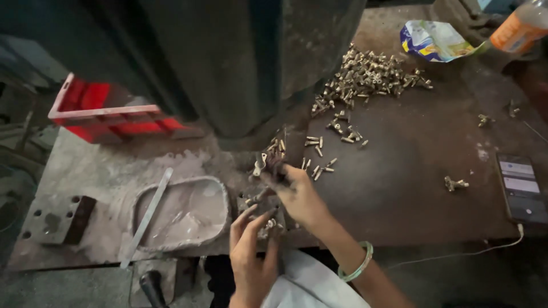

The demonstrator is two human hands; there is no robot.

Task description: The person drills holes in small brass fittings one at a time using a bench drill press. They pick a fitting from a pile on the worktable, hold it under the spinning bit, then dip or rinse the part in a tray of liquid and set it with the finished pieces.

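My right hand (299, 197), with a green bangle on the wrist, is closed around a bunch of small brass fittings (268, 159) just in front of the dark machine body (245, 63). Below it, my left hand (251, 245) pinches one small brass piece (269, 224) between its fingertips, close to the right hand. A few loose brass pieces (317, 154) lie on the dark metal table (411, 171) just right of my hands. A large heap of the same brass pieces (365, 77) sits farther back on the table.
A shallow grey tray of whitish liquid (182, 211) with a flat metal strip (147, 217) across it lies to the left. A red crate (108, 111) stands at back left. A phone (520, 188) with a cable lies at right. A crumpled wrapper (436, 41) and an orange bottle (522, 25) sit at back right.
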